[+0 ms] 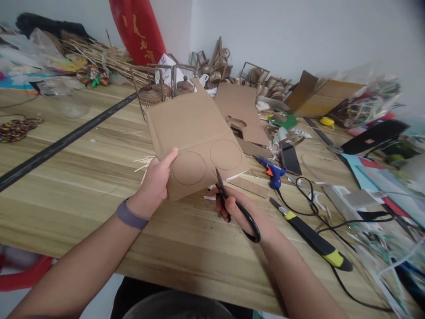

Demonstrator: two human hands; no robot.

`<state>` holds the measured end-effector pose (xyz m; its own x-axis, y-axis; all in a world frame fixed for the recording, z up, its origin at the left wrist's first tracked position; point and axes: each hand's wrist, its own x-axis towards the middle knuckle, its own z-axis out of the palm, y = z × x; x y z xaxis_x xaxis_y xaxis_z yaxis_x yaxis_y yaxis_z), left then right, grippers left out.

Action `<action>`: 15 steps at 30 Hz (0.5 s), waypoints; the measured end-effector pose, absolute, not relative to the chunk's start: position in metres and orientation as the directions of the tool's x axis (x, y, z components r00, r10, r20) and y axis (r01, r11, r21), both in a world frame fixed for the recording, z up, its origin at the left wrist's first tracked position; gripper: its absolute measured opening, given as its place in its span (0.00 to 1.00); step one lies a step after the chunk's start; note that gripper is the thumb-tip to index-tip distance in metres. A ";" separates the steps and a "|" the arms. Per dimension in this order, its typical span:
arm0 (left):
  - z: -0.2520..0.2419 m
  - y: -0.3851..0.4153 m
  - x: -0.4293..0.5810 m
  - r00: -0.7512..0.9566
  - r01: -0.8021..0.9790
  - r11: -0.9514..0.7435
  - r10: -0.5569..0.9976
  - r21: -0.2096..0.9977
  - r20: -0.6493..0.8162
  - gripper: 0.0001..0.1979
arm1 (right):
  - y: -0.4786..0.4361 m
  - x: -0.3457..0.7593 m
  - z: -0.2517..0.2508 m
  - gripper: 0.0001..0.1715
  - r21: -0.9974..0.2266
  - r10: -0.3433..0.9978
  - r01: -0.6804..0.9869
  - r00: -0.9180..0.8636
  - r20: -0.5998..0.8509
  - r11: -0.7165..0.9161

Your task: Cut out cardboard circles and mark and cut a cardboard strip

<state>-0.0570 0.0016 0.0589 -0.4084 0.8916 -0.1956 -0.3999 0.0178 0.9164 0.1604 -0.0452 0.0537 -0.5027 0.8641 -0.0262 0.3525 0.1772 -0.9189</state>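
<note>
My left hand (156, 179) grips the lower left edge of a brown cardboard sheet (189, 124), held up above the wooden table (83, 186). Two pencilled circles sit side by side on the sheet's lower part. My right hand (244, 212) is closed around the black handles of a pair of scissors (232, 204). The scissor blades point up and bite into the sheet's lower edge between the two circles. A purple band is on my left wrist.
A blue glue gun (272, 172) with its black cord, a black-and-yellow utility knife (312, 237), a phone (290, 158) and cardboard scraps lie to the right. Woven baskets (156, 94), an open carton (318, 98) and bamboo sticks crowd the far edge. A black bar (59, 144) crosses the left.
</note>
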 end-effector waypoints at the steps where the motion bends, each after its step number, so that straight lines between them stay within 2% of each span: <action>1: 0.059 0.001 -0.057 -0.412 -0.395 0.013 0.891 0.919 -0.190 0.13 | -0.045 0.161 0.054 0.51 -0.921 0.863 0.350 -0.505 -0.033 0.170; 8: 0.061 -0.001 -0.057 -0.422 -0.387 -0.022 0.893 0.922 -0.156 0.16 | -0.044 0.161 0.049 0.51 -0.933 0.845 0.313 -0.535 -0.018 0.178; 12: 0.064 -0.002 -0.056 -0.447 -0.376 -0.024 0.881 0.926 -0.158 0.13 | -0.045 0.160 0.046 0.51 -0.948 0.856 0.287 -0.516 -0.029 0.141; 15: 0.066 -0.002 -0.055 -0.453 -0.368 -0.026 0.878 0.929 -0.154 0.12 | -0.046 0.159 0.047 0.49 -0.943 0.870 0.280 -0.493 0.019 0.179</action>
<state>-0.0554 -0.0024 0.0656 -0.4528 0.8781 -0.1543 -0.3680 -0.0265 0.9294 0.1591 -0.0455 0.0471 -0.4932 0.8697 0.0192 0.2796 0.1795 -0.9432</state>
